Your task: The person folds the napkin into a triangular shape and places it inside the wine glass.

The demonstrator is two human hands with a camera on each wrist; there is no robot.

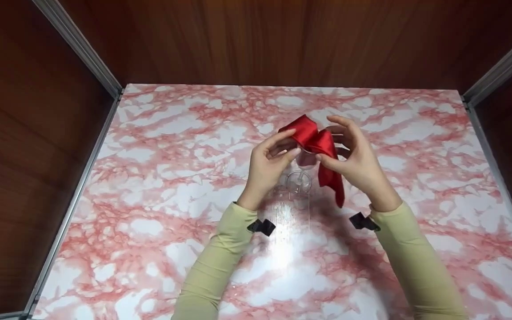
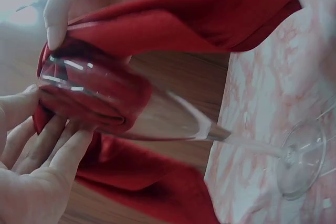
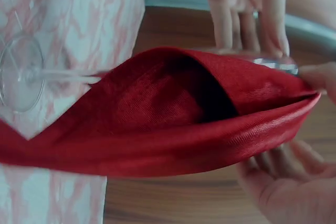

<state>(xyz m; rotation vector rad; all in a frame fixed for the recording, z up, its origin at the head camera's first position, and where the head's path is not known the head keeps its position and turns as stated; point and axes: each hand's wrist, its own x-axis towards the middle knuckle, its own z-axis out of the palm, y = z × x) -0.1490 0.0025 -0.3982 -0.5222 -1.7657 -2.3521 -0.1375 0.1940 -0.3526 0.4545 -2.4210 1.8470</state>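
Observation:
A clear stemmed glass, shaped like a champagne flute [image 2: 178, 116], stands upright on the table. Its round foot [image 1: 299, 182] shows below the hands in the head view. Folded red satin, apparently a napkin [image 1: 305, 131], is tucked into the bowl, and its ends spread out and hang over the rim. My left hand [image 1: 267, 162] holds the bowl near the rim, thumb in front and fingers against the cloth. On the other side my right hand [image 1: 356, 158] pinches the napkin at the rim with its thumb; its index finger is raised. Cloth hides some right fingertips.
The tabletop [image 1: 162, 213] has a red and white marbled pattern. Dark wooden panels [image 1: 260, 44] enclose it at the back and sides, with metal strips [image 1: 82, 49] at the corners. A bright reflection lies in front of the glass.

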